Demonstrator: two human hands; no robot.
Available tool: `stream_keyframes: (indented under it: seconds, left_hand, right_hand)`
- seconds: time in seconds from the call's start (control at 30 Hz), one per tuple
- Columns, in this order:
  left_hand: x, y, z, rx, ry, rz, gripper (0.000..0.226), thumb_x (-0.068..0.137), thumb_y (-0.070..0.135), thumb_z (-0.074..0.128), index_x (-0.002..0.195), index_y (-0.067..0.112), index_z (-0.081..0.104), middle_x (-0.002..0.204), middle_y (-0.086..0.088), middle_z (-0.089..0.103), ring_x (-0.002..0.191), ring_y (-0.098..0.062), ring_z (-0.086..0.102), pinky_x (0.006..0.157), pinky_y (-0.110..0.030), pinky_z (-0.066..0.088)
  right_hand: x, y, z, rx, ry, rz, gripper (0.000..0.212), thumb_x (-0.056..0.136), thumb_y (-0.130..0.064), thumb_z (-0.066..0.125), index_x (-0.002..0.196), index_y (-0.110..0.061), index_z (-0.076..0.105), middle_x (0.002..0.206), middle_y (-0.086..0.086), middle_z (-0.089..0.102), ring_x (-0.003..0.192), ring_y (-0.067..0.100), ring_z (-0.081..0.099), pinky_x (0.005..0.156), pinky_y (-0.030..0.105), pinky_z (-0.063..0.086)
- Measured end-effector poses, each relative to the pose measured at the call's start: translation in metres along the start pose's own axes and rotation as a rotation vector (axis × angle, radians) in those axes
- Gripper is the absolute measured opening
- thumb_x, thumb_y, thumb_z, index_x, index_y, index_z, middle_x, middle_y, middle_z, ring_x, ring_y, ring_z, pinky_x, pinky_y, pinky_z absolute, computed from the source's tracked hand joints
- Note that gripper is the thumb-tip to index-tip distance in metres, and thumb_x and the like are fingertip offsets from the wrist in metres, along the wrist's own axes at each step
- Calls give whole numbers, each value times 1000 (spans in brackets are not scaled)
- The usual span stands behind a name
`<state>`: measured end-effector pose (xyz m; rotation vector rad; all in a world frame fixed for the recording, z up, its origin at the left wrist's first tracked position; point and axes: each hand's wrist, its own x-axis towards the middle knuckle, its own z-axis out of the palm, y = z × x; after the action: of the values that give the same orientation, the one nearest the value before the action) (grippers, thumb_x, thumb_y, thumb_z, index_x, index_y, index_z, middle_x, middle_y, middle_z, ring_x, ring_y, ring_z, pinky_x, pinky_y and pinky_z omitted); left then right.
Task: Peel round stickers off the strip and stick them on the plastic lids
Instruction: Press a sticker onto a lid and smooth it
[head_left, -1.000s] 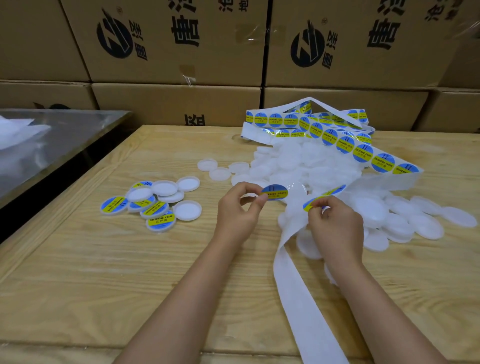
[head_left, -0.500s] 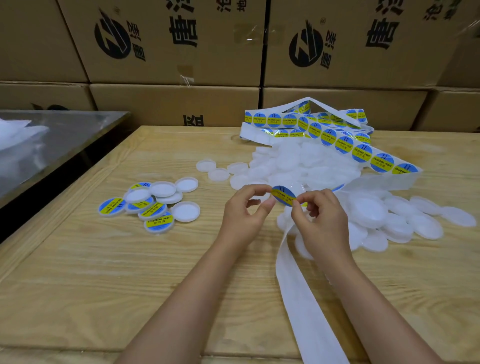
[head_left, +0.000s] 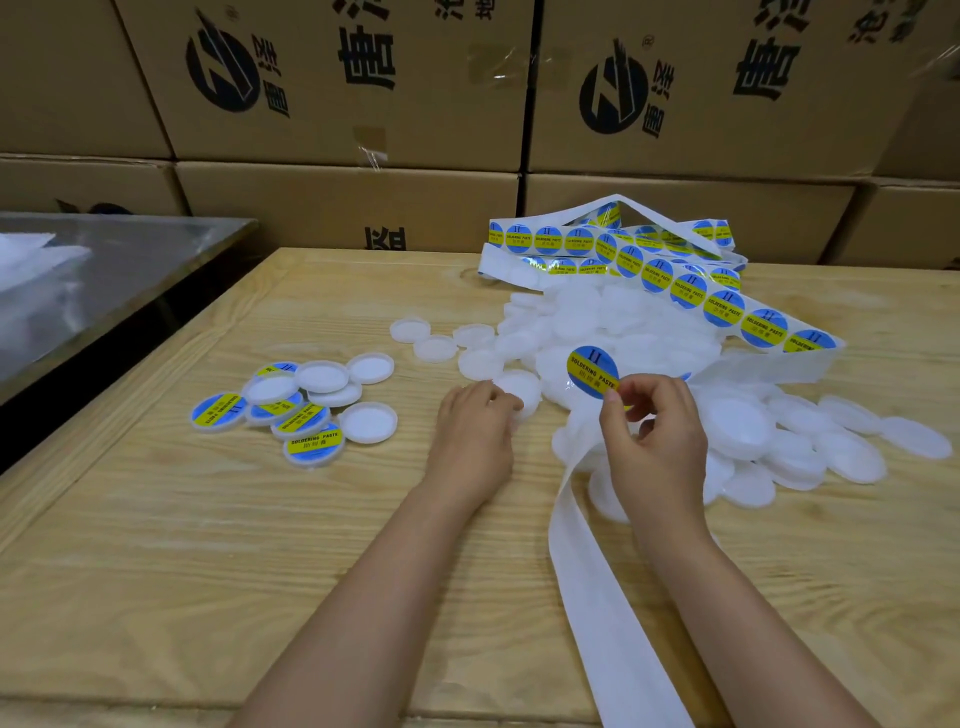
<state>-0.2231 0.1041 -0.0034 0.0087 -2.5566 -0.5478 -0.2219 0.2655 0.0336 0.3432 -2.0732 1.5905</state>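
My right hand (head_left: 655, 441) pinches a peeled round blue-and-yellow sticker (head_left: 592, 371) by its lower edge and holds it upright above the lids. My left hand (head_left: 474, 434) lies palm down on the table, and its fingertips grip the edge of a bare white lid (head_left: 522, 385) at the pile's near left side. The sticker strip (head_left: 691, 292) loops over the big pile of white lids (head_left: 613, 327). Its empty white backing (head_left: 597, 597) trails under my right hand toward the table's near edge.
A small group of lids (head_left: 291, 410), some with stickers on, lies to the left on the wooden table (head_left: 218, 545). Stacked cardboard boxes (head_left: 363, 93) wall the far side. A metal table (head_left: 104, 260) stands at the left across a dark gap.
The sticker passed from my left hand to my right, which now holds it upright. My left hand dropped to the table and took hold of a bare lid.
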Motion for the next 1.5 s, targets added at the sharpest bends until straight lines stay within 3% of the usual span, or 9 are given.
stream_keyframes:
  seconds: [0.17,0.37,0.57,0.73,1.0,1.13,1.23,1.3,1.5]
  left_hand:
    - [-1,4,-10,-94,96,83,18,82,-2,59,94,4,69,86,-12,61,86,-34,55,92,-37,36]
    - [-3,17,-25,-305,103,203,22,89,-3,51,105,-1,66,94,-17,55,84,-33,58,74,-47,49]
    - [-5,26,-29,-330,147,230,25,88,4,48,104,1,68,93,-16,54,82,-28,58,63,-47,50]
    - [-4,28,-24,-500,151,130,24,88,1,51,103,4,69,92,-9,53,83,-6,51,75,-17,44]
    - [-3,27,-20,-749,63,-84,20,92,15,58,107,24,67,99,13,60,91,3,56,81,-9,40]
    - [-4,23,-18,-928,-60,-208,29,85,25,61,114,20,64,116,4,63,113,-9,55,96,-27,44]
    - [-4,22,-18,-923,-62,-211,17,86,18,64,103,16,67,118,2,64,115,-12,56,100,-35,44]
    - [-4,23,-19,-949,-32,-202,8,90,12,61,91,18,67,117,6,65,117,-4,54,100,-25,41]
    - [-2,24,-25,-1037,36,-224,19,90,5,58,85,21,67,86,10,68,83,-2,62,77,-17,45]
  right_hand:
    - [-2,1,0,-9,-40,-23,22,86,-8,59,91,-28,54,87,-11,55,80,10,50,69,16,37]
    - [-7,-1,2,-177,-188,-172,45,83,-4,60,118,-28,49,100,-22,61,97,8,46,82,12,35]
    - [-8,1,5,-233,-255,-157,52,82,-9,65,129,-22,47,101,-16,63,92,8,44,93,36,37]
    - [-8,1,9,-268,-281,-131,61,75,-16,75,130,-18,48,95,-7,59,89,15,48,89,39,40]
    - [-6,4,10,-167,-241,24,54,81,-11,68,128,-25,47,83,-14,56,71,4,57,65,11,40]
    - [-4,5,9,-61,-204,76,53,82,-11,68,128,-25,46,80,-11,63,70,0,57,62,4,39]
    - [-4,6,9,-6,-201,95,56,80,-14,70,128,-27,44,73,-12,65,65,1,57,62,4,39]
    - [-5,6,10,3,-220,94,58,80,-17,71,129,-29,43,69,-14,64,63,-3,55,62,3,38]
    - [-2,5,9,101,-156,112,58,83,-18,69,132,-30,40,81,-17,68,71,-6,57,69,3,38]
